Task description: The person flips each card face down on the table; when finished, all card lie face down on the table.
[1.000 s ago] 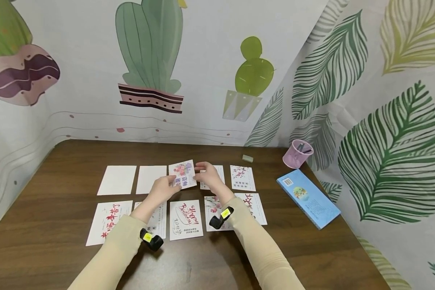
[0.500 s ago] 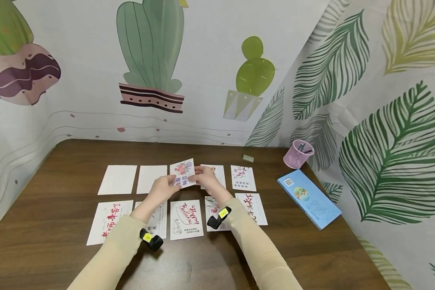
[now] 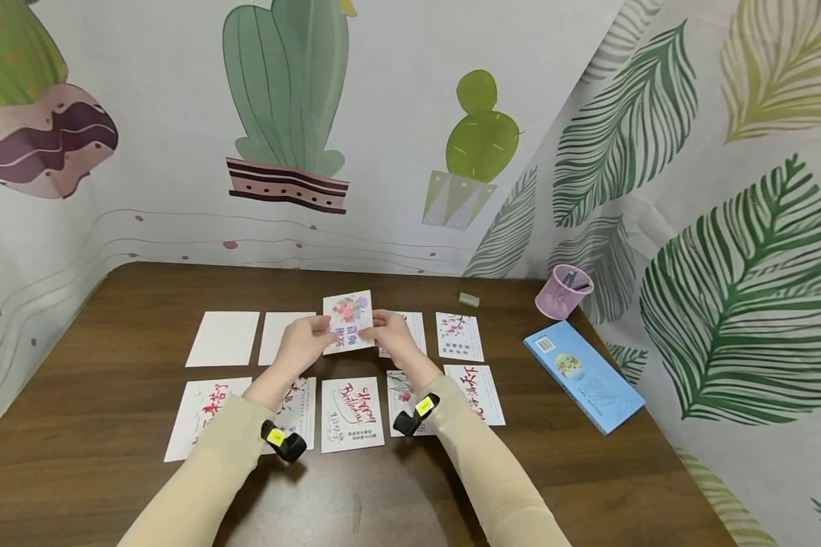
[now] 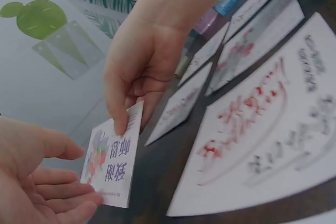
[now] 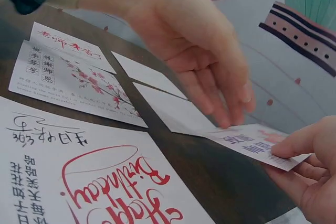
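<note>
A white greeting card (image 3: 347,323) with printed flowers and purple characters is raised and tilted above the back row of cards. My right hand (image 3: 395,336) pinches its right edge, thumb on the printed face and fingers behind, as the right wrist view shows. At the opposite edge is my left hand (image 3: 299,348), its fingers (image 4: 71,195) loosely extended at the card's edge and the thumb held apart from the printed face. Beneath the hands, a Happy Birthday card (image 3: 352,414) lies in the front row. Each wrist carries a black camera on the sleeve.
Two blank white cards (image 3: 222,339) lie at the back left, and plum-blossom cards (image 3: 458,336) at the back right. A blue box-like item (image 3: 584,376) and a pink pen cup (image 3: 564,292) stand right, with a small eraser-like block (image 3: 468,299) near the back edge.
One second ago my right hand was loosely at the card's right edge; now it pinches that edge. The card has risen slightly and turned straighter. My left hand has loosened and shifted slightly away from the front row.
</note>
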The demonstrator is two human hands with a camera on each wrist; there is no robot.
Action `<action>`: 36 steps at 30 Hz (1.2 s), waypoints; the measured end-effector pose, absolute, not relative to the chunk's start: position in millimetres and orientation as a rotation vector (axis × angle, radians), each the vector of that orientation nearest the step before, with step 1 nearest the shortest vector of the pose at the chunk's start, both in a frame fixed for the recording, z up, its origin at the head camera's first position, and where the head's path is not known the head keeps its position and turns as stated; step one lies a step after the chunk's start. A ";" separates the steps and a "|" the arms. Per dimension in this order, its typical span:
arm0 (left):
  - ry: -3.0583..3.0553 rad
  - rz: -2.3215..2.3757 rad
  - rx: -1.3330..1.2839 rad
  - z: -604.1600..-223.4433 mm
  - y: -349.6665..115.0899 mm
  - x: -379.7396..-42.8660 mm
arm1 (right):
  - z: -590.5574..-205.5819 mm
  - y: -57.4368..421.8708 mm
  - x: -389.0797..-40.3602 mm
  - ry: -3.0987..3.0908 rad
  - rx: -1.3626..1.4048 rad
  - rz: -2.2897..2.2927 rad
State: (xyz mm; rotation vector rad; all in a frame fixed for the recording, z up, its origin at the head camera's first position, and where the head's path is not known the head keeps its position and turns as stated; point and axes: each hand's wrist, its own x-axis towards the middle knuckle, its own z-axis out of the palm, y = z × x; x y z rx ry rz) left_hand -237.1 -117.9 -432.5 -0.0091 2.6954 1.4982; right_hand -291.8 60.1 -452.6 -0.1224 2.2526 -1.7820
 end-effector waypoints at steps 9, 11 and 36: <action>2.794 1.551 0.056 -413.9 -104.7 -239.9 | -436.6 54.6 -279.4 2.411 -0.156 -1.782; 2.815 1.537 0.045 -412.9 -101.8 -241.1 | -434.4 52.6 -276.7 2.426 -0.164 -1.779; 2.789 1.574 0.007 -397.2 -95.3 -252.7 | -420.3 50.3 -264.1 2.235 -0.365 -1.907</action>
